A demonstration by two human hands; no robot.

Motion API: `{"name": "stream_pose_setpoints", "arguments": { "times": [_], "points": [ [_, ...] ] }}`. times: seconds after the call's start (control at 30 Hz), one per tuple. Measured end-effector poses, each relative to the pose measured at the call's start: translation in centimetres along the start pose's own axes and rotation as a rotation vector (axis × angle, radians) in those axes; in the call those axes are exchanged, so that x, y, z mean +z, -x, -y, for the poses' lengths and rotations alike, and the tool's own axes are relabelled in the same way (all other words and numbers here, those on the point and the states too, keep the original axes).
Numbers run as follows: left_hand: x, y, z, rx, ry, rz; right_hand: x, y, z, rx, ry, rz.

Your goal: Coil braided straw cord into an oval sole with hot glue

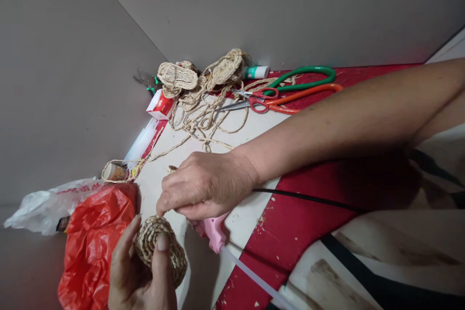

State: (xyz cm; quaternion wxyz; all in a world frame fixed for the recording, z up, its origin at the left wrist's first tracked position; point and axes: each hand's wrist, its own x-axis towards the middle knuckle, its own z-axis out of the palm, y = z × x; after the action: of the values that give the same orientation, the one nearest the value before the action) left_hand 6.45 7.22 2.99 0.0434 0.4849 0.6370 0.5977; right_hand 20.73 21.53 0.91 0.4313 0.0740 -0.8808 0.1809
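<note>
My left hand (141, 266) is closed on a small coiled piece of braided straw cord (154, 242), its thumb on the top face and its fingers at the far side. My right hand (199, 186) is closed round a pink glue gun (215, 233), whose rear shows below the palm; the grip and nozzle are largely hidden. From the gun's back a long translucent glue stick (254, 276) extends. The right fingertips are right at the coil's upper edge.
Loose braided cord (203, 118) and bundles (178, 77) lie on the white board (250, 225). Red-handled scissors (258, 104), larger green-and-orange-handled shears (308, 88), a red-and-white box (160, 105), a paper cup (115, 172) and a red plastic bag (96, 242) are near grey walls.
</note>
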Motion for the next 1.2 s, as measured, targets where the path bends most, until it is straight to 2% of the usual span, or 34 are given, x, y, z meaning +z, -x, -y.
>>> {"name": "stream_pose_setpoints", "arguments": {
  "times": [0.17,0.3,0.37,0.57,0.73,0.83,0.97,1.2],
  "points": [
    [0.1,0.2,0.4,0.022,-0.023,-0.015,-0.2,-0.1,0.4,0.053,0.003,-0.018],
    [-0.2,-0.2,1.4,0.188,-0.072,-0.019,-0.1,-0.1,0.6,0.099,-0.093,-0.031],
    [-0.4,-0.4,1.9,0.22,-0.087,-0.019,0.0,-0.1,0.6,0.131,-0.145,-0.028],
    [-0.7,-0.6,2.4,0.133,-0.059,-0.026,0.6,0.1,0.7,0.184,-0.195,-0.012],
    [-0.4,-0.7,2.5,0.064,0.007,-0.069,1.1,0.4,0.8,0.21,-0.207,-0.052],
    [0.0,-0.6,2.5,0.057,0.025,-0.092,1.2,0.6,0.8,0.208,-0.161,-0.089],
    [0.0,-0.6,2.3,-0.033,0.03,-0.102,1.3,0.8,0.8,0.179,-0.03,-0.121],
    [0.0,-0.7,2.0,-0.217,0.049,-0.089,1.1,0.7,1.1,0.241,0.044,-0.03]
  ]
}}
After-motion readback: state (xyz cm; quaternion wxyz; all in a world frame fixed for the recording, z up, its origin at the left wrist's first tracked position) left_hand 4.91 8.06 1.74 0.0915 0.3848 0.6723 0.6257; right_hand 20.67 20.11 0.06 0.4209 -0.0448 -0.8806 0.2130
